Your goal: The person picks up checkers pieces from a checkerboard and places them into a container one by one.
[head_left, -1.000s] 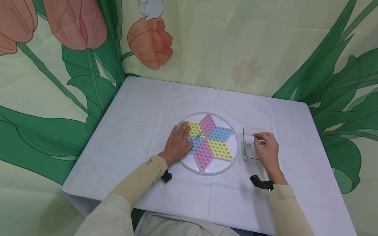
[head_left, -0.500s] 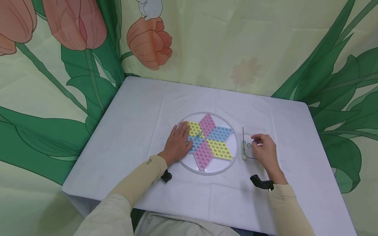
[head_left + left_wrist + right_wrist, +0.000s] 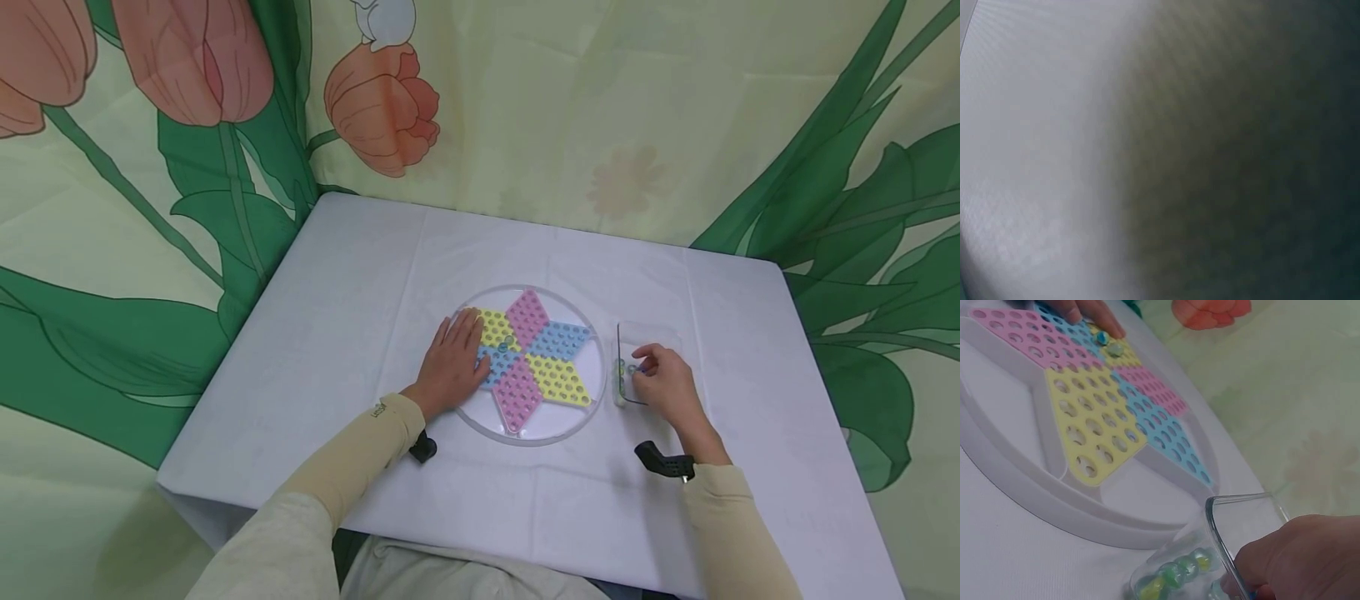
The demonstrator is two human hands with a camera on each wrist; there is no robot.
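A round white Chinese checkers board (image 3: 558, 379) with a pink, yellow and blue star lies on the table. My left hand (image 3: 450, 360) rests over its left side, fingers straight. Two glass marbles (image 3: 1110, 344) sit in holes near that hand. Just right of the board is a clear plastic box (image 3: 618, 346), with several green and yellow marbles (image 3: 1175, 574) along its left side. My right hand (image 3: 666, 385) reaches into the box, thumb and fingers pinching a small bluish marble, mostly hidden. Only blurred sleeve (image 3: 1210, 156) and white cloth fill the left wrist view.
The table (image 3: 360, 300) wears a white cloth. Behind it hangs a curtain (image 3: 540, 108) printed with tulips and leaves. A black wrist camera (image 3: 663, 463) is strapped near the right sleeve.
My right hand has shifted left and slightly down inside the box, towards the marbles at its left side, with the bluish marble at its fingertips. The left hand and board stay put.
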